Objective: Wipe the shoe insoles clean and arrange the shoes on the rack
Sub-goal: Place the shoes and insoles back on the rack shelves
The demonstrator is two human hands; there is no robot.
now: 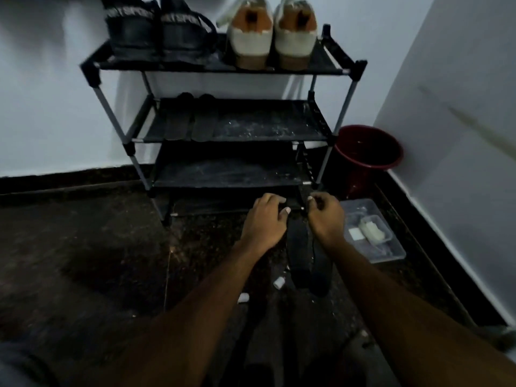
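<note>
A black multi-tier shoe rack (346, 71) stands against the white wall. Its top shelf carries a pair of black sneakers (156, 32) and a pair of white-and-tan shoes (272, 32). Two dark insoles (191, 122) lie flat on the second shelf's left side. In front of the rack's lowest tier, my left hand (264, 219) and my right hand (325, 215) each grip the top end of a dark insole; the two insoles (305, 261) hang down between my forearms, just above the floor.
A red bucket (368, 152) stands on the floor right of the rack. A clear plastic tray (391, 252) with small white items sits by the right wall. Small white scraps (279, 282) lie on the dark speckled floor. The third shelf (229, 170) holds nothing.
</note>
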